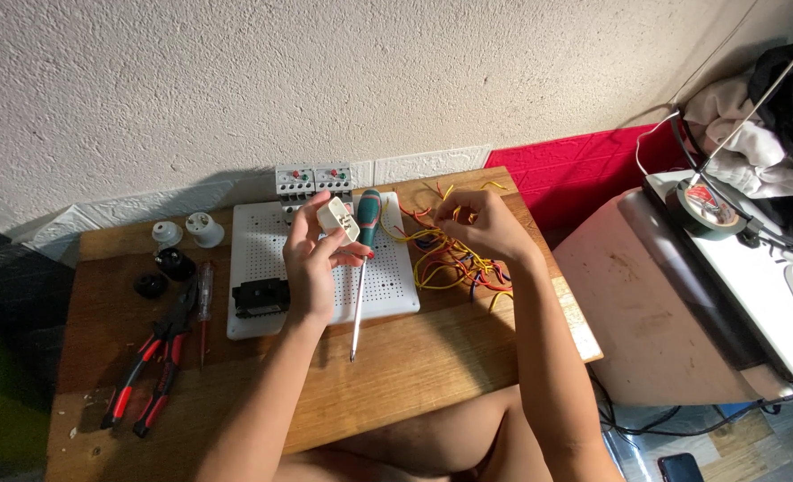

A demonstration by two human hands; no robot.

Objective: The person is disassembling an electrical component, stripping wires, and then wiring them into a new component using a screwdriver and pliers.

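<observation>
At the far left of the wooden counter point(432, 357) lie red-handled pliers point(151, 366) and, just beside them, a slim red tester screwdriver point(204, 303), with two black round fittings point(164, 272) and two white lamp sockets point(188, 231) above them near the wall. Next comes the white perforated board point(392, 286), which carries a black block point(261, 296) on its left part and has two grey relay units point(314, 179) at its far edge. Your left hand point(311, 263) is raised over that board, fingers closed around a small white plastic part point(337, 219) and also pinning the green-and-red handle of a screwdriver point(363, 268), whose shaft points down toward you. Further right, your right hand point(485, 223) is pinched onto yellow wire from the tangle of coloured wires point(454, 263) lying on the counter's right part. Beyond the counter stands a white appliance point(664, 295) with a roll of tape point(707, 208).
</observation>
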